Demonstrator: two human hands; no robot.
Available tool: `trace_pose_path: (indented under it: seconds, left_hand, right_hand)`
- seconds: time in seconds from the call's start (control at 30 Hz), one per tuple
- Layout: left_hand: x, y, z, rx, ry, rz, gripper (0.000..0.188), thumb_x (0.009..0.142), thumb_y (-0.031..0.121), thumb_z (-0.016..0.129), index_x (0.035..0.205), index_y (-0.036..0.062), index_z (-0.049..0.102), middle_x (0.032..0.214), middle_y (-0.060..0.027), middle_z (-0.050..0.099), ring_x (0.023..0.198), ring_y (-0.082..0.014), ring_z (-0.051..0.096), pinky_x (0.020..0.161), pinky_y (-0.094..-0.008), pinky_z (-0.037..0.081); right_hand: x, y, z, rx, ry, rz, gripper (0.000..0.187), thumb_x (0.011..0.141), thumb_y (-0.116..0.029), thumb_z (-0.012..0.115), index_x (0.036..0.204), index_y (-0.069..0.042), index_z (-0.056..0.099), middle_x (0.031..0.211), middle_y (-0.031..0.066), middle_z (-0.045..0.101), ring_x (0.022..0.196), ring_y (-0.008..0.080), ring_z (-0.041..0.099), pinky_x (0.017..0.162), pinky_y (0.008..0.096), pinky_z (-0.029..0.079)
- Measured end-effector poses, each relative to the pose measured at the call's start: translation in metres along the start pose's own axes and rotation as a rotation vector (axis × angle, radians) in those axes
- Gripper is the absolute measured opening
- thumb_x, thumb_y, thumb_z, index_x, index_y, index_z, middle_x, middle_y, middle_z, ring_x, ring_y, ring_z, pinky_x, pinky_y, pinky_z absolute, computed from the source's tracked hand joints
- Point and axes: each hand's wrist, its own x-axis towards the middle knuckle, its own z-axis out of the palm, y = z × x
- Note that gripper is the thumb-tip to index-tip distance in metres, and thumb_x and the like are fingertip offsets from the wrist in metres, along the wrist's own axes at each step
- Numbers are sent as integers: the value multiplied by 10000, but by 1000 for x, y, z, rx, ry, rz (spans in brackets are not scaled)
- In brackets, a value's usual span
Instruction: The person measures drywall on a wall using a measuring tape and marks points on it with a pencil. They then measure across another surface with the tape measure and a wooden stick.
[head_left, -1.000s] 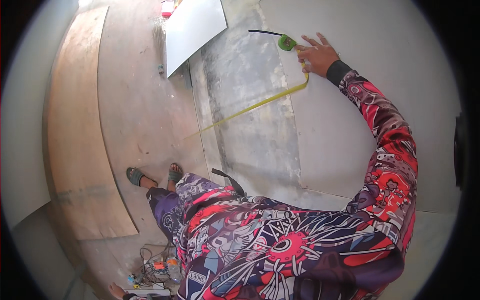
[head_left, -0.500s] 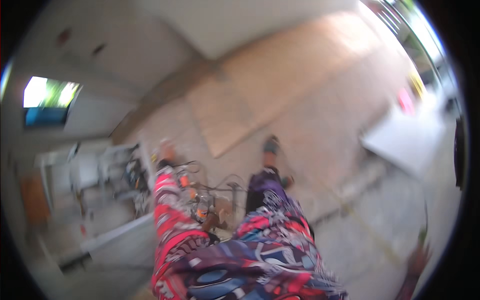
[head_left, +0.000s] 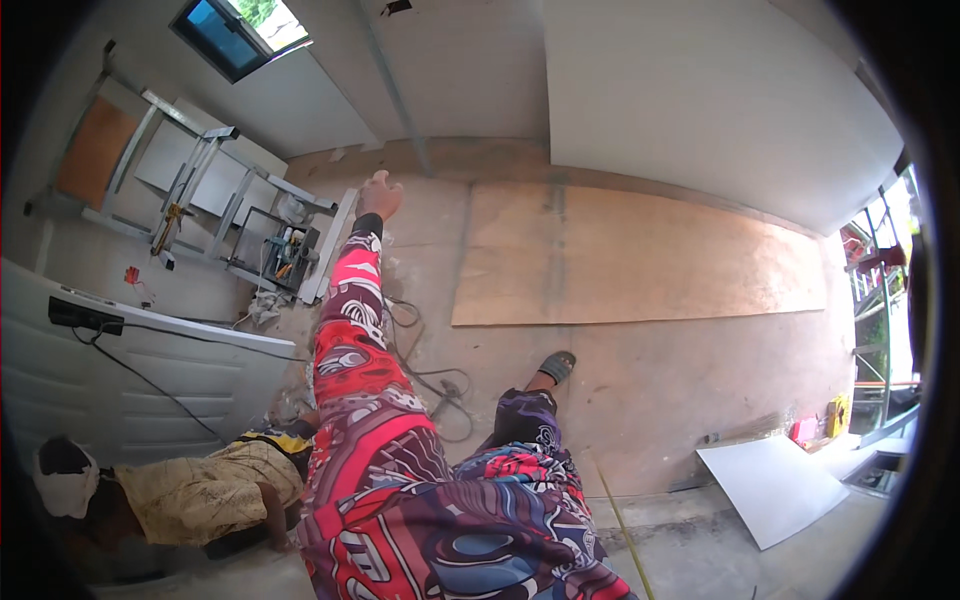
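Nearest me, a yellow tape blade is running thin and almost straight across the grey surface and out past the lower edge, its case out of sight. I'm judging that measuring is in hand. My right hand isn't showing, so I can't tell its grip. Farther out, my left hand is reaching well away from the blade, fingers loosely parted, nothing visible in them, near a pale strip. The next move is probably calling for leaving the blade undisturbed.

Left hand near white strip
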Motion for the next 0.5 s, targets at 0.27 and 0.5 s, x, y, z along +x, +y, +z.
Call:
trace_pose_path:
  seconds: [0.27, 0.5]
  left_hand:
    - [-100, -27, 119, 133, -390, 250, 339, 775, 286, 567, 1000, 54, 664, 1010, -232, 642, 987, -397, 604, 863, -486, 478]
    - [-283, -6, 220, 3, -1004, 281, 343, 731, 339, 614, 951, 88, 693, 1027, -174, 663, 979, -341, 624, 863, -428, 488]
  right_hand:
    - [45, 39, 144, 16, 607, -198, 618, 818, -539, 540, 1357, -256, 432, 1324, -50, 535, 1376, 263, 287, 1113, 591, 103]
    - [11, 38, 135, 27, 379, -101, 597, 817, -548, 537, 1338, -267, 457, 1336, -56, 524, 1385, 251, 270, 1120, 577, 99]
